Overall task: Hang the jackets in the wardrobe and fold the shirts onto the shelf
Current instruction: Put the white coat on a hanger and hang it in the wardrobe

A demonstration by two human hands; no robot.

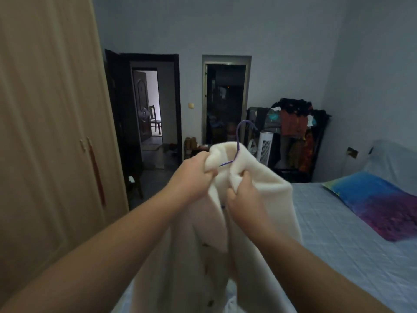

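A cream fleece jacket (266, 199) with dark buttons hangs in front of me on a purple wire hanger (238, 141), whose hook sticks up above the collar. My left hand (194, 177) grips the left side of the collar. My right hand (243, 195) grips the right front edge just below the collar. The light wooden wardrobe (49, 123) stands at the left with its doors closed. The hanger's shoulders are hidden inside the jacket.
A bed (338, 245) with a blue-grey cover and a blue and purple pillow (381, 204) lies at the right. A rack piled with clothes (293, 129) and a white tower fan (266, 147) stand by the far wall. Two open doorways (149, 114) lead out.
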